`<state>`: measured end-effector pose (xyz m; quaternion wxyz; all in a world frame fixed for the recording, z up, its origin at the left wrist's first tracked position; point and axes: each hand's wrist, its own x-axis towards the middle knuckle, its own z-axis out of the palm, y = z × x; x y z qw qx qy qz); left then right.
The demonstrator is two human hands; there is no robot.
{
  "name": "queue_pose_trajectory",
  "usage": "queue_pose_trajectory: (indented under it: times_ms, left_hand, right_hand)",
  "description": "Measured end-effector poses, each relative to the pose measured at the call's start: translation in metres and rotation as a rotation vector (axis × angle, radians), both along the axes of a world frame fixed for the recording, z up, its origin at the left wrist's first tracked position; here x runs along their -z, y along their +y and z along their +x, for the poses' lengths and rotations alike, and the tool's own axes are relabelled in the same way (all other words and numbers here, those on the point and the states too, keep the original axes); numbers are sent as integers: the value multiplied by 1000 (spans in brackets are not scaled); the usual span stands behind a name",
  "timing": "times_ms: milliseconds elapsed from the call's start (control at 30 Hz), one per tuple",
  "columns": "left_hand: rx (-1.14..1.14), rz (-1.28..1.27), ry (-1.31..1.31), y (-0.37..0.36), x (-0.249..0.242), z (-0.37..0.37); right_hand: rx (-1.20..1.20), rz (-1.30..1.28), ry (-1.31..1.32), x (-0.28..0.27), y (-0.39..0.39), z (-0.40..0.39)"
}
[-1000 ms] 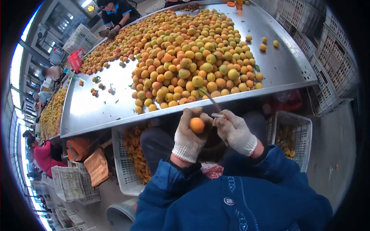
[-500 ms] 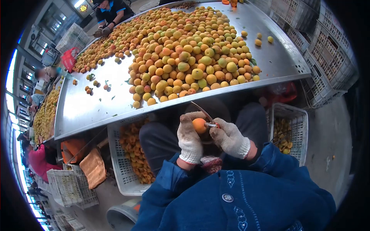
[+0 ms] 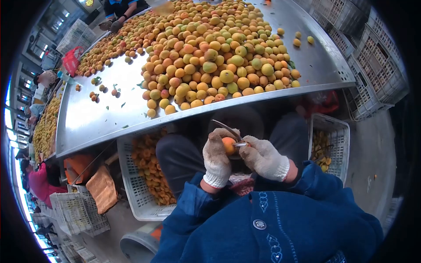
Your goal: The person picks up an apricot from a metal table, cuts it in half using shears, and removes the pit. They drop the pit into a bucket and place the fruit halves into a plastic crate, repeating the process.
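Note:
My left hand, in a soiled white knit glove, is closed around one orange apricot in front of my lap. Gripped in my gloved right hand is a curved-bladed cutting tool. Its thin blade arcs up and left over the fingers of my left hand, and a short metal part lies against the apricot's right side. My right fingers hide most of the handle. Above my hands, a large heap of apricots covers much of the metal table.
Left of my legs is a white crate of cut apricot pieces; another crate with fruit stands right. Stacked crates rise beyond the table's right end. A grey bucket sits lower left. Across the table are a co-worker's hands.
The view has shifted slightly, so the table and heap sit a little higher and further left. The blade has tilted a little flatter; both hands keep their hold by the apricot.

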<state>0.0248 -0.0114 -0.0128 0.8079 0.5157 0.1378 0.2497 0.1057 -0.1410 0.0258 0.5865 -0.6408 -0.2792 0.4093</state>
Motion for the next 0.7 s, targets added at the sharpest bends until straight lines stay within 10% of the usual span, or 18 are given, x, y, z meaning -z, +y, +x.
queue_pose_trajectory:
  times_ms: [267, 700]
  left_hand:
    - [-15, 268, 81, 6, 2, -6]
    - [-113, 470, 90, 23, 10, -20]
  right_hand:
    - [-77, 40, -646, -8, 5, 0]
    - [39, -10, -344, 29, 28, -24]
